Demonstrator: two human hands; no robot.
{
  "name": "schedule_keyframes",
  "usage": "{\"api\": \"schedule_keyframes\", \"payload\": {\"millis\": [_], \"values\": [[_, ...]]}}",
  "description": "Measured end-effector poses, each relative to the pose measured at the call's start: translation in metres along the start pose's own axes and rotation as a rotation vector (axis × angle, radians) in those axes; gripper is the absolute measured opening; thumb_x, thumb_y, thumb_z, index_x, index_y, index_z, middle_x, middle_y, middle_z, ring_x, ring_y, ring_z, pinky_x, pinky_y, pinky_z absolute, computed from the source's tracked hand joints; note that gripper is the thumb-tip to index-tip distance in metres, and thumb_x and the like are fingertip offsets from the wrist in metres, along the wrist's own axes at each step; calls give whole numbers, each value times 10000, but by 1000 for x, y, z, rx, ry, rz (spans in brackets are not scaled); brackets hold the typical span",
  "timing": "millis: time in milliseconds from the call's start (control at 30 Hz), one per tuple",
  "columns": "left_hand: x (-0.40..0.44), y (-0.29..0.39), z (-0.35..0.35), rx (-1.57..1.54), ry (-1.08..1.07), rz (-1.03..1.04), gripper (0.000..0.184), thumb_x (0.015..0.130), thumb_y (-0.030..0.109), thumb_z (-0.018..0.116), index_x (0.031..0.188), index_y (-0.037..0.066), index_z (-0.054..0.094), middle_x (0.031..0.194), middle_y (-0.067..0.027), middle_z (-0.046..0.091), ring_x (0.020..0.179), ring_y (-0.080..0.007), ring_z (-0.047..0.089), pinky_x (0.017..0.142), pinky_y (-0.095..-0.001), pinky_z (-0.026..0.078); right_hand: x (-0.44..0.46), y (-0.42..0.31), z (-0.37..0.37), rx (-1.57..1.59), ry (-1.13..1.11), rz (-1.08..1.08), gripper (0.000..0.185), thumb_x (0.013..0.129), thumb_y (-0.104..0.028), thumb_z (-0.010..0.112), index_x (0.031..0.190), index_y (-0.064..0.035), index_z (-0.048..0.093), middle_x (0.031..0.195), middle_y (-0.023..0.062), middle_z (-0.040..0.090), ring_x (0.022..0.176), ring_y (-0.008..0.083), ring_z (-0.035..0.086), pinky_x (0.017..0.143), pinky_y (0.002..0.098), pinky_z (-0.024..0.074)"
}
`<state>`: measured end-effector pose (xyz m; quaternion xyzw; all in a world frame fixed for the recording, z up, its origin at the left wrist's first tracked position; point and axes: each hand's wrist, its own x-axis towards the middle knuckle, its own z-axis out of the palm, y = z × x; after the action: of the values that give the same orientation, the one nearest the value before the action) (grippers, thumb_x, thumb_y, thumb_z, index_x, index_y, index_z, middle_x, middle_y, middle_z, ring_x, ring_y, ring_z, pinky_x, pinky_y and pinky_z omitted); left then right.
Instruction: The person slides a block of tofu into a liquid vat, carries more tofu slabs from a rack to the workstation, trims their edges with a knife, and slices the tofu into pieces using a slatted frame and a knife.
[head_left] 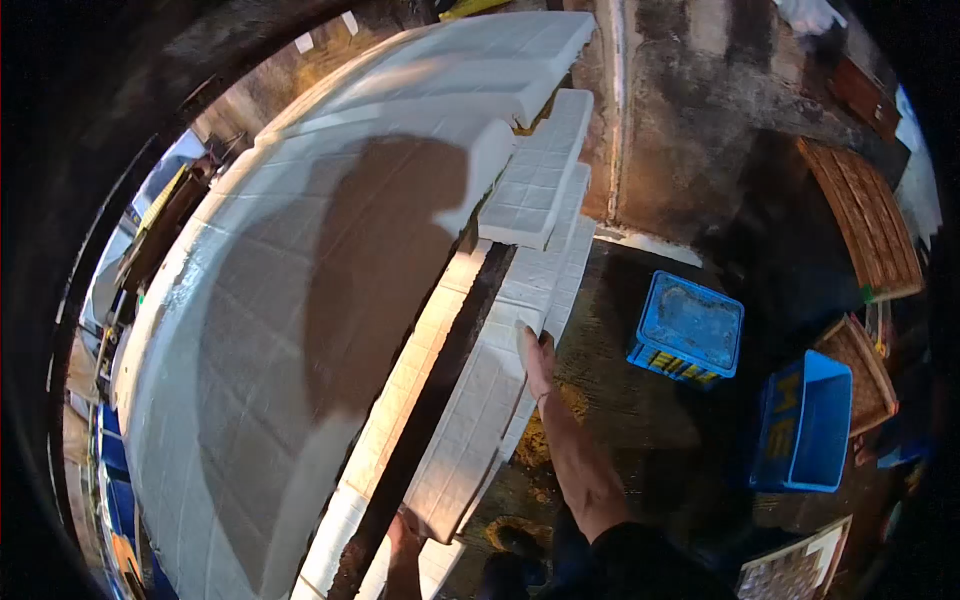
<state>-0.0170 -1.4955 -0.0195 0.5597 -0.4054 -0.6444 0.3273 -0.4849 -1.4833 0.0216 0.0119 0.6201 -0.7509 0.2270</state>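
A long white slab [470, 410] scored with grid lines lies along the right side of a large stack. My right hand [539, 362] presses against its right edge near the far end, fingers on the side and top. At its near end, my left hand [404, 532] grips the corner; part of that hand is hidden below the slab. More white slabs lie under it and beyond it, including a shorter one [535, 185]. To the left, across a dark gap, spreads a broad white gridded block [260, 330].
On the dark wet floor to the right stand a blue lidded crate [690, 320] and an open blue bin [822, 420]. Woven brown panels [865, 220] lean farther right. A framed panel [800, 565] is near the bottom right. Yellowish crumbs are scattered on the floor.
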Motion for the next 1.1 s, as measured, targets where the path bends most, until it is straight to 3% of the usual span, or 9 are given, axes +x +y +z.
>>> {"api": "schedule_keyframes", "payload": {"millis": [200,300,367,400,500,600,833,867,1100], "values": [[-30,-1,-24,178,119,61,549,909,431,606,1294,64,470,1163,-119,552,1025,-207,570,803,-331,479,-15,41,-28,66,50,29,567,904,-418,634,1203,37,476,1100,108,544,999,212,500,896,412,400],[-45,3,-40,301,187,118,565,902,399,624,1319,64,442,1203,-130,532,1063,-215,556,834,-341,477,-44,5,-50,150,10,256,559,897,-431,621,1232,-1,498,1209,152,534,1172,299,470,972,439,367],[-49,5,-48,387,226,169,579,897,377,636,1336,65,423,1229,-138,519,1089,-220,547,855,-347,475,-29,-16,-53,-816,63,-262,521,885,-367,629,1234,-2,498,1191,188,545,1152,365,483,941,480,385],[-49,6,-53,427,240,202,587,895,366,642,1344,65,414,1242,-141,512,1101,-223,542,865,-350,475,-16,-34,-38,-902,130,-762,469,857,-309,645,1189,2,528,1069,210,588,1031,400,535,876,492,419],[-42,14,-62,527,263,342,615,888,333,661,1369,65,386,1282,-153,492,1140,-230,528,896,-360,473,48,-20,35,-906,-450,-881,339,830,-255,663,1032,12,613,976,190,606,929,354,587,834,454,468],[-17,19,-63,616,274,508,649,881,301,679,1394,66,358,1321,-164,472,1178,-238,515,926,-370,471,103,21,87,-1268,-761,-608,371,832,-305,648,1024,11,622,971,192,614,925,346,591,831,452,471],[71,30,-45,651,143,1096,745,864,224,723,1452,67,292,1413,-191,425,1267,-257,482,998,-393,467,125,49,137,-1358,-787,-507,464,834,-422,613,1003,10,643,959,196,631,914,327,601,824,446,477],[88,14,-50,484,249,1079,672,907,401,637,1417,54,369,1325,-176,520,1204,-255,536,988,-402,467,125,53,139,-1361,-782,-496,479,835,-438,608,1000,9,646,957,197,633,912,324,603,823,445,478],[70,15,-36,722,245,817,695,921,433,597,1458,126,281,1381,-162,479,1278,-265,446,1061,-418,349,102,34,105,-1290,-748,-401,587,837,-555,573,979,8,666,945,202,650,902,305,613,817,439,484]]}}
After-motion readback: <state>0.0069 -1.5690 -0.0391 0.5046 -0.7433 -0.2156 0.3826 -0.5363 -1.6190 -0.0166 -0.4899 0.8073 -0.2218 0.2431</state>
